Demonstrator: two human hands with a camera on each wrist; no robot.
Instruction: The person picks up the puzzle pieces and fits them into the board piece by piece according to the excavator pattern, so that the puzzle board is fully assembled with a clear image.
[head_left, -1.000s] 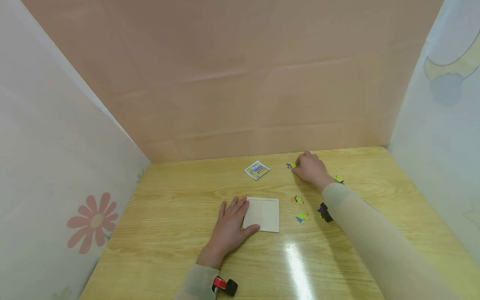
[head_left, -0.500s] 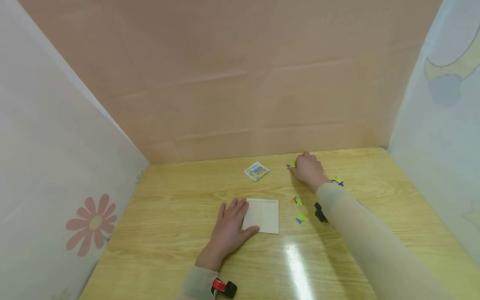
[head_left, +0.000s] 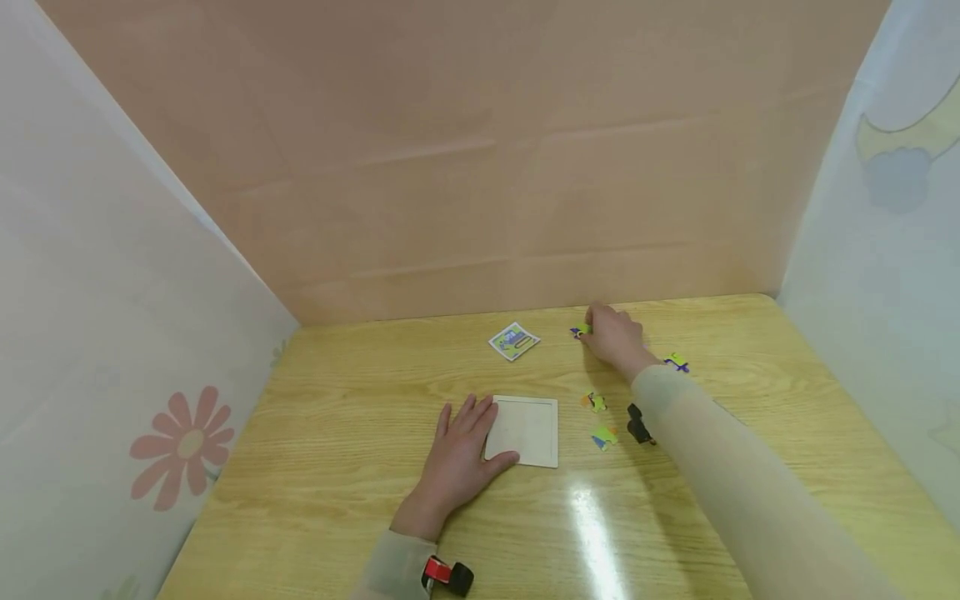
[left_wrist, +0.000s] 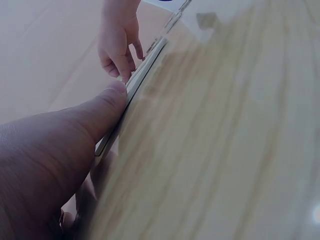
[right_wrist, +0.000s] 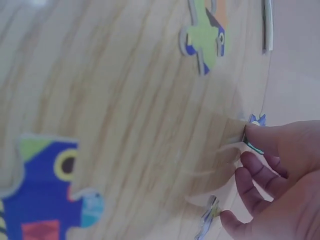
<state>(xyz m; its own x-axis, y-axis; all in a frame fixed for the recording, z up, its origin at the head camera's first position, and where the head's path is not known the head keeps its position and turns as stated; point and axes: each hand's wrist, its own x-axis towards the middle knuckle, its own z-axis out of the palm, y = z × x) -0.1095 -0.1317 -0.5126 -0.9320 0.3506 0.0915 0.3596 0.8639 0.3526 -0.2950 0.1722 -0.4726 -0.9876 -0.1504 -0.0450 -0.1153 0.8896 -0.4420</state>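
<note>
One puzzle piece point(head_left: 578, 332) sits at the far side of the worktop point(head_left: 337, 467), right of the picture card point(head_left: 513, 342), with the right hand point(head_left: 617, 340) drawn narrow and seemingly pinching it between thumb and fingertips. Its blue end points left; what shows runs roughly left to right, but the fingers cover the rest, so I cannot be sure of its long axis. Nearer, the left hand point(head_left: 459, 454) lies with straight fingers on the left edge of the square board point(head_left: 525, 429), thumb on its near edge. Picking up a piece looks like the step in hand; the next move would call for lifting it and bringing it nearer and left, to the board.
</note>
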